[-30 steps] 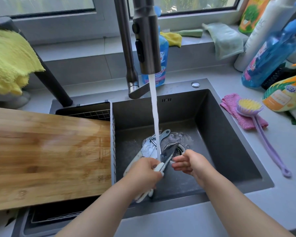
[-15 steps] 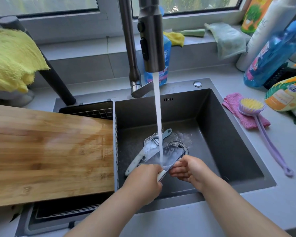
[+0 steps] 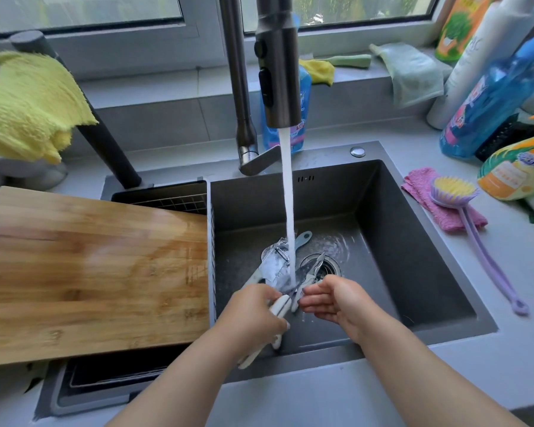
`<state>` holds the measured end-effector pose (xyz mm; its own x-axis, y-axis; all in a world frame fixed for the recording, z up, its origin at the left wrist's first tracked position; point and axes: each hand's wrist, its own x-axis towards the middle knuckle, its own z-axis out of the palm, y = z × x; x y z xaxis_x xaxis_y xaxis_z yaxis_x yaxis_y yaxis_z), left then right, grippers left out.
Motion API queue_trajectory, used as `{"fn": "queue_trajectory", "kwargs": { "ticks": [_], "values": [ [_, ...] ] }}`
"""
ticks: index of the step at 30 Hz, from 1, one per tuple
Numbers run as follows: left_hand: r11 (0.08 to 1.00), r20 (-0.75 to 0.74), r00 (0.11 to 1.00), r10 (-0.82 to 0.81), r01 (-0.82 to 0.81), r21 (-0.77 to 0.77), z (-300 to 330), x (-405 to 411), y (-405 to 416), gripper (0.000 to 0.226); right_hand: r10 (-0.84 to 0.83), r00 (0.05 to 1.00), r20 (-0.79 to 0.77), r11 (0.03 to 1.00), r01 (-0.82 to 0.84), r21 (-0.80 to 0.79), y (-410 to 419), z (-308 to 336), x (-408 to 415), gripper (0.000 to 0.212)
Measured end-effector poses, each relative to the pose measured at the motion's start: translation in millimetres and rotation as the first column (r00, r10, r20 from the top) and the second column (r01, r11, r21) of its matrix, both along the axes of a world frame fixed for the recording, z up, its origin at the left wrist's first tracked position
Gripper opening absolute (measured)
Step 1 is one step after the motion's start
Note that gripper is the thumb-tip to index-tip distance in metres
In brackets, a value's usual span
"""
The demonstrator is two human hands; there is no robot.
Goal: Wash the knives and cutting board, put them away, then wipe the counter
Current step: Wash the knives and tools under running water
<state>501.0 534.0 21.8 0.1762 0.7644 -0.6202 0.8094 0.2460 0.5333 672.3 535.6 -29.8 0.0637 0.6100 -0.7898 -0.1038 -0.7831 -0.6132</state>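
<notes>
Since half a sec ago the dark blade has turned edge-on under the stream, and my right hand (image 3: 336,298) has slid off it, now opened up just right of the grip. Left hand (image 3: 253,312) is curled tight round a bundle of pale handles, so it's holding the knives (image 3: 305,272) w/ blades fanning up and away from the fist, toward the drain (image 3: 321,265). Right hand holds nothing, fingers relaxed, tips close to the blades; can't tell if they touch.

To do this rinse well I reckon: keep the edges pointed away from the palm, wipe along the spine not the edge, roll the bundle so water (image 3: 289,211) hits both faces, don't loosen the fist on wet handles.

Knives look wet & shiny, one dark blade, one lighter and wider w/ water sheeting off; how many are in the bundle I can't say. Cutting board (image 3: 90,272) sits left of the grip, over the drainer side, wet patch on its near-right part, not yet put away
</notes>
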Motion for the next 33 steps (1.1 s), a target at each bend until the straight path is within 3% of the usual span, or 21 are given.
{"fn": "queue_trajectory", "kwargs": {
  "ticks": [3, 6, 11, 13, 17, 22, 27, 30, 33],
  "values": [
    [0.924, 0.264, 0.896, 0.357, -0.297, -0.242, 5, 0, -1, 0.012, 0.002, 1.000, 0.001, 1.000, -0.002, 0.000, -2, -2, 1, 0.033],
    [0.719, 0.384, 0.624, 0.681, -0.467, -0.515, 8, 1, 0, 0.012, -0.004, 1.000, 0.016, 1.000, 0.004, 0.005, -3, -5, 4, 0.034],
    [0.386, 0.326, 0.207, 0.922, -0.456, -0.802, 0, 4, 3, 0.017, -0.059, 0.996, 0.068, 0.995, 0.053, 0.087, -1, 0, 15, 0.034],
    [0.304, 0.286, 0.106, 0.952, -0.412, -0.859, -5, 4, 3, 0.023, -0.114, 0.988, 0.103, 0.984, 0.098, 0.149, 2, 3, 23, 0.032],
    [0.220, 0.237, -0.013, 0.971, -0.319, -0.922, -9, 3, 3, 0.028, -0.177, 0.973, 0.151, 0.961, 0.137, 0.242, 7, 10, 35, 0.028],
    [0.196, 0.217, -0.056, 0.975, -0.253, -0.947, -4, 2, 2, 0.029, -0.202, 0.962, 0.186, 0.937, 0.135, 0.324, 10, 14, 36, 0.026],
    [0.212, 0.219, -0.005, 0.976, -0.228, -0.950, 9, -1, 3, 0.033, -0.180, 0.953, 0.245, 0.927, 0.081, 0.366, 11, 15, 34, 0.028],
    [0.289, 0.271, 0.103, 0.957, -0.286, -0.914, 17, 0, 6, 0.031, -0.175, 0.956, 0.233, 0.937, 0.089, 0.337, 11, 15, 32, 0.026],
    [0.459, 0.339, 0.331, 0.881, -0.418, -0.784, 26, 4, 7, 0.023, -0.156, 0.965, 0.212, 0.949, 0.087, 0.303, 13, 16, 29, 0.027]
  ]
}}
